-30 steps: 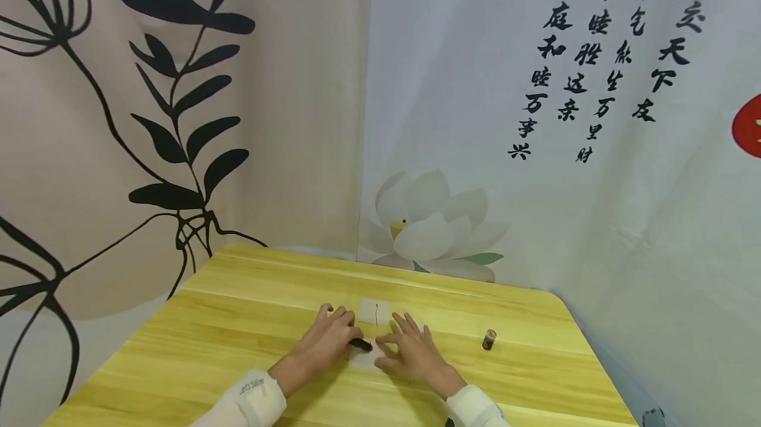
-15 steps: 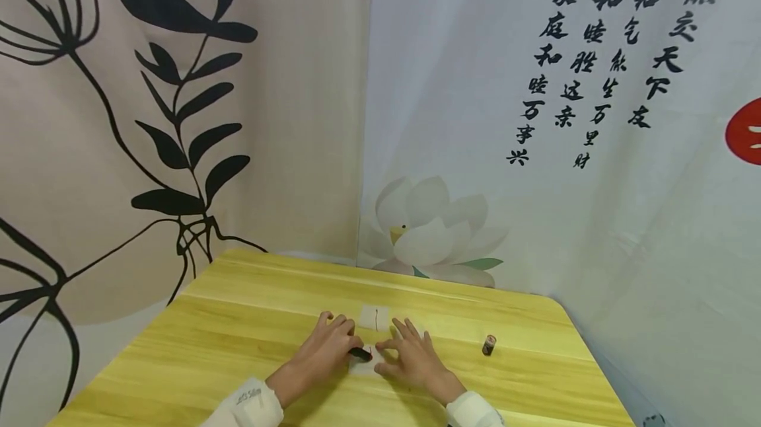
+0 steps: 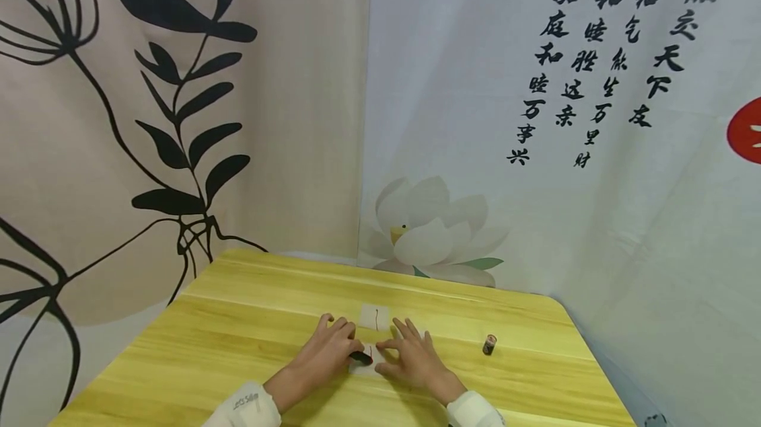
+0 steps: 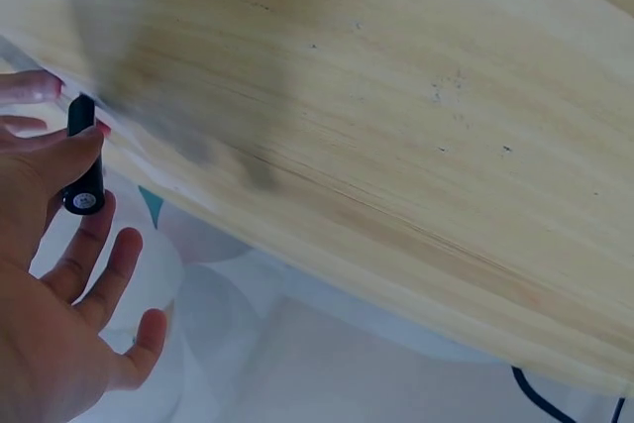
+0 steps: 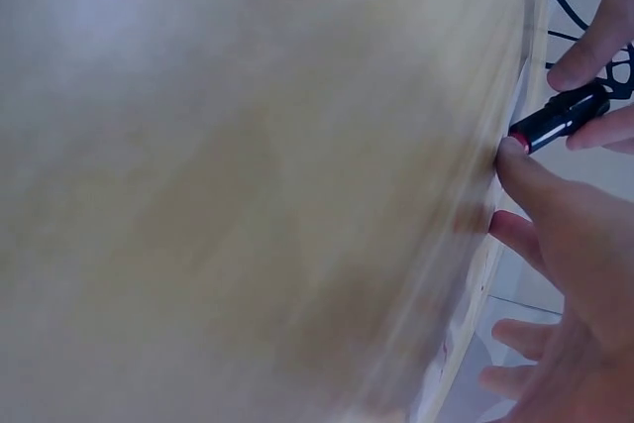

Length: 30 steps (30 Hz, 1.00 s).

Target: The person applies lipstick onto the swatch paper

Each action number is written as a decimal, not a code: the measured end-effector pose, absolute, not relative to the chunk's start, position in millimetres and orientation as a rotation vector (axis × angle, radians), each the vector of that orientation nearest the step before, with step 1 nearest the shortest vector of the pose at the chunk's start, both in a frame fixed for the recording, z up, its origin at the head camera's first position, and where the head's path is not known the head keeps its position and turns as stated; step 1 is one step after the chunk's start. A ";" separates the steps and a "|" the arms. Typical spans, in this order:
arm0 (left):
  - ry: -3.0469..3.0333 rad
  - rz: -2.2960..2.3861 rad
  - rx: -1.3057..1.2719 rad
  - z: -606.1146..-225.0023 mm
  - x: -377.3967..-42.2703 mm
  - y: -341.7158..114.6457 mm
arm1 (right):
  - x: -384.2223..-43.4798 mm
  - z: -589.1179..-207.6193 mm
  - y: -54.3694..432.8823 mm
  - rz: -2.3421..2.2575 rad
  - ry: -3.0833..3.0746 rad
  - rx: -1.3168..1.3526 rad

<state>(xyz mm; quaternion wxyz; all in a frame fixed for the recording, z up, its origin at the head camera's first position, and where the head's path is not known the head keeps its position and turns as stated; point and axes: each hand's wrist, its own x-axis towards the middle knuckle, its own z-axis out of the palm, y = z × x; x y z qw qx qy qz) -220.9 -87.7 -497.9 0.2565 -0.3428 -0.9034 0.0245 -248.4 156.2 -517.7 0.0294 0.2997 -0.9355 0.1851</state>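
Head view: red mark on the near slip, black stick at its side

Pinched between thumb and finger of the left hand (image 3: 326,351), the black stick (image 3: 361,357) slants over the near slip (image 3: 359,369), its red end low, by the paper; whether it touches, I can't tell from where I'm standing. The other left fingers stand loose, away from the grip.

A short red mark (image 3: 371,349) shows just beyond that red end. The right hand (image 3: 414,357) has its fingers spread, thumb and forefinger reaching the slip's right edge, seemingly to steady it.

Past both sets of fingertips lies the far slip (image 3: 365,316), carrying a longer thin line (image 3: 376,320). I'd judge that one finished and the near one only partly drawn: its mark is shorter, with bare paper around it.

Well to the right of the right fingers, a small cylinder (image 3: 489,345) stands on the wooden table (image 3: 238,308), perhaps the stick's cap. Beyond everything hangs a backdrop with a pale lotus (image 3: 436,229).
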 end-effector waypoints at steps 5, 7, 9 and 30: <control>-2.446 0.067 -0.937 -498.0 -218.4 -88.2 | -249.1 -516.0 155.9 0.560 -2.882 0.922; -2.444 0.072 -0.940 -498.0 -217.4 -88.6 | -248.9 -515.3 155.8 0.571 -2.881 0.926; -2.445 0.073 -0.941 -497.7 -216.3 -89.0 | -249.0 -515.1 155.6 0.579 -2.882 0.928; -2.436 0.027 -0.939 -500.8 -210.6 -91.8 | -250.5 -517.7 155.7 0.565 -2.881 0.930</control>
